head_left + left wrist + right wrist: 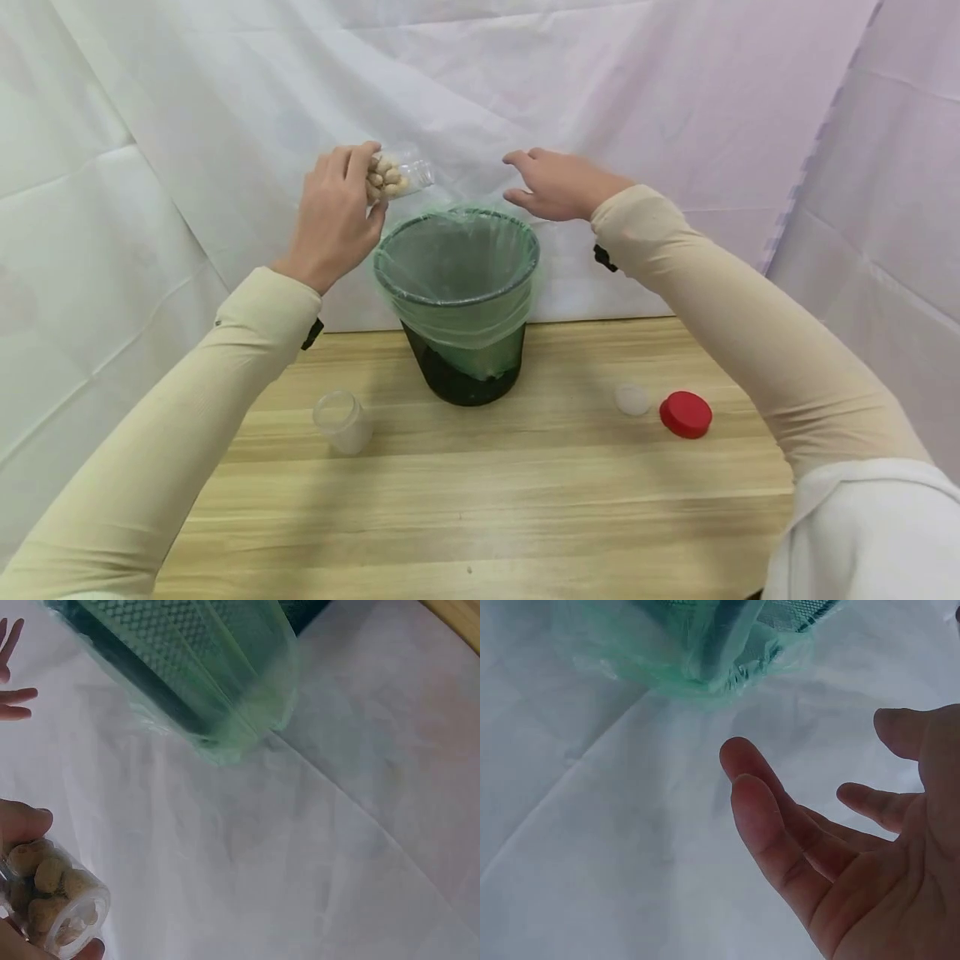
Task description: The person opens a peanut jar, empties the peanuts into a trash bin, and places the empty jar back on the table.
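Note:
My left hand grips a clear jar on its side, above the left rim of the bin, mouth toward the right. Several tan, roundish nut-like pieces lie inside the jar. The left wrist view shows the jar's clear round end between thumb and fingers. Below stands a dark mesh bin, lined with a thin green bag folded over its rim. Beyond the bin's right rim, my right hand is raised with fingers apart, holding nothing; its palm shows in the right wrist view.
A translucent cup-like container stands on the wooden table at front left of the bin. To the right lie a small whitish disc and a red lid. White cloth hangs behind and at both sides.

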`<act>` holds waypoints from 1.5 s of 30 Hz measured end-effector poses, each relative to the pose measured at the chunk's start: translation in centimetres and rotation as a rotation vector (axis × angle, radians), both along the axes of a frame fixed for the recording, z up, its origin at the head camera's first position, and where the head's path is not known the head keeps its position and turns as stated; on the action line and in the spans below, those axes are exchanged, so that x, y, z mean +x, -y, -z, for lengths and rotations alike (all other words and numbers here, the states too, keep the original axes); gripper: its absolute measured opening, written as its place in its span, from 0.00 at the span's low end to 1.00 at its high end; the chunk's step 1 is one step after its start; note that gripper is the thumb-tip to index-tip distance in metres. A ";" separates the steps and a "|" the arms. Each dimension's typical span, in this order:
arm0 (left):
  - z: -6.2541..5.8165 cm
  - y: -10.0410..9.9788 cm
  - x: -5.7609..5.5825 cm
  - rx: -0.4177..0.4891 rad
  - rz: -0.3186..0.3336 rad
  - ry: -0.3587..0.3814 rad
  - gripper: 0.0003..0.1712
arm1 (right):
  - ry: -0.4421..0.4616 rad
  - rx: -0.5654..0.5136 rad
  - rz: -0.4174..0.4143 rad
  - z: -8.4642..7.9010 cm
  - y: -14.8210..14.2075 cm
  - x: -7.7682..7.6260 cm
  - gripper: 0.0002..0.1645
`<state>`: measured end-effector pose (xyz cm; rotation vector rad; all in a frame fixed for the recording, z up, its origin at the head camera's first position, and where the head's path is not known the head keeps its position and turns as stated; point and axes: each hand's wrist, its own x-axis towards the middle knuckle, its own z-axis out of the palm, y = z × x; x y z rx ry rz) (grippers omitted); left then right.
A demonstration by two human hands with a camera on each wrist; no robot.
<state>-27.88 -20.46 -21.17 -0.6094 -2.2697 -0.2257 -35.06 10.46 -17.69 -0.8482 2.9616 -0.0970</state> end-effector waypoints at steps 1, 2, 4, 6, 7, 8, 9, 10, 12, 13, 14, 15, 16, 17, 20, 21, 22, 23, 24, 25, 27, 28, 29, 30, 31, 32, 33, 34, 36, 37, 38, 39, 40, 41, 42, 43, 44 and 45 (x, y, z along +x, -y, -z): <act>0.0 0.0 -0.1 -0.018 0.000 -0.012 0.29 | 0.003 0.003 0.003 0.2 0.3 -0.3 0.44; 0.0 0.0 -0.3 -0.036 -0.001 -0.020 0.29 | 0.009 0.006 0.006 0.5 0.6 -0.5 0.43; 0.0 0.1 -0.6 -0.076 -0.007 -0.033 0.28 | 0.030 0.016 0.006 1.3 1.2 -0.9 0.43; 0.2 0.2 -0.8 -0.112 -0.016 -0.036 0.27 | 0.061 0.026 0.008 2.1 1.7 -1.2 0.42; 0.3 0.2 -0.9 -0.125 -0.021 -0.035 0.27 | 0.084 0.025 0.010 2.6 1.8 -1.4 0.41; 0.4 0.2 -1.0 -0.136 -0.027 -0.034 0.28 | 0.111 0.018 0.014 3.1 1.9 -1.5 0.40; 0.5 0.2 -1.0 -0.146 -0.031 -0.034 0.28 | 0.140 0.011 0.016 3.5 2.0 -1.6 0.40; 0.5 0.2 -1.1 -0.155 -0.035 -0.035 0.29 | 0.167 0.006 0.018 3.9 2.0 -1.7 0.39; 0.7 0.2 -1.2 -0.165 -0.036 -0.041 0.29 | 0.215 -0.009 0.022 4.6 2.0 -2.0 0.38; 0.7 0.2 -1.2 -0.171 -0.035 -0.045 0.29 | 0.233 -0.014 0.025 4.9 1.9 -2.1 0.38; 0.7 0.2 -1.2 -0.179 -0.035 -0.051 0.29 | 0.237 -0.021 0.028 5.3 1.9 -2.1 0.38; 0.7 0.2 -1.2 -0.188 -0.033 -0.058 0.29 | 0.236 -0.028 0.021 5.6 1.8 -2.1 0.38; 0.6 0.1 -1.2 -0.196 -0.029 -0.067 0.28 | 0.231 -0.037 0.023 5.9 1.7 -2.2 0.38; 0.5 0.1 -1.3 -0.204 -0.027 -0.074 0.27 | 0.223 -0.049 0.025 6.2 1.7 -2.2 0.38; 0.2 0.0 -1.3 -0.224 -0.023 -0.091 0.25 | 0.198 -0.101 0.024 7.0 1.6 -2.3 0.39; 0.1 0.0 -1.3 -0.228 -0.020 -0.095 0.25 | 0.191 -0.114 0.020 7.1 1.6 -2.4 0.40; 0.0 0.0 -1.3 -0.232 -0.018 -0.099 0.24 | 0.185 -0.122 0.025 7.2 1.7 -2.5 0.40; -0.1 0.1 -1.4 -0.236 -0.017 -0.103 0.24 | 0.180 -0.131 0.023 7.3 1.8 -2.5 0.40; -0.2 0.1 -1.4 -0.240 -0.016 -0.107 0.24 | 0.178 -0.135 0.023 7.4 1.9 -2.6 0.40; -0.2 0.1 -1.4 -0.245 -0.014 -0.111 0.24 | 0.173 -0.136 0.024 7.5 1.9 -2.7 0.40; -0.2 0.1 -1.5 -0.258 -0.009 -0.120 0.23 | 0.166 -0.132 0.027 7.5 2.0 -2.8 0.40; -0.2 0.1 -1.6 -0.265 -0.007 -0.125 0.23 | 0.165 -0.131 0.030 7.6 2.1 -2.8 0.40; -0.1 0.1 -1.6 -0.273 -0.005 -0.128 0.22 | 0.165 -0.128 0.033 7.6 2.1 -2.8 0.40; 0.0 0.1 -1.7 -0.280 -0.002 -0.131 0.22 | 0.167 -0.124 0.038 7.6 2.0 -2.8 0.40; 0.1 0.1 -1.7 -0.289 0.001 -0.133 0.22 | 0.168 -0.123 0.043 7.6 2.0 -2.8 0.40; 0.1 0.1 -1.8 -0.299 0.003 -0.137 0.22 | 0.169 -0.124 0.047 7.7 2.0 -2.8 0.40; 0.2 0.1 -1.8 -0.305 0.007 -0.141 0.22 | 0.172 -0.125 0.052 7.7 2.0 -2.7 0.40; 0.3 0.1 -1.8 -0.310 0.009 -0.146 0.22 | 0.176 -0.125 0.059 7.7 2.0 -2.7 0.41; 0.5 0.1 -1.9 -0.316 0.016 -0.158 0.21 | 0.182 -0.126 0.063 7.8 2.0 -2.7 0.40; 0.5 0.1 -1.9 -0.317 0.018 -0.163 0.21 | 0.181 -0.126 0.063 7.8 2.0 -2.7 0.40; 0.6 0.1 -1.9 -0.317 0.021 -0.166 0.21 | 0.180 -0.126 0.062 7.8 2.0 -2.8 0.40; 0.6 0.2 -1.9 -0.317 0.022 -0.168 0.20 | 0.182 -0.125 0.061 7.8 2.1 -2.8 0.40; 0.6 0.2 -1.9 -0.320 0.021 -0.167 0.20 | 0.182 -0.124 0.059 7.8 2.1 -2.8 0.40; 0.6 0.3 -1.9 -0.322 0.022 -0.165 0.20 | 0.181 -0.122 0.057 7.7 2.1 -2.8 0.40; 0.6 0.3 -2.0 -0.327 0.021 -0.161 0.20 | 0.180 -0.121 0.056 7.7 2.2 -2.8 0.40; 0.6 0.4 -1.9 -0.332 0.019 -0.158 0.20 | 0.182 -0.120 0.056 7.7 2.2 -2.8 0.40; 0.6 0.5 -2.0 -0.339 0.016 -0.156 0.21 | 0.183 -0.119 0.057 7.6 2.2 -2.8 0.40; 0.6 0.5 -2.0 -0.346 0.014 -0.153 0.21 | 0.182 -0.116 0.057 7.6 2.2 -2.8 0.40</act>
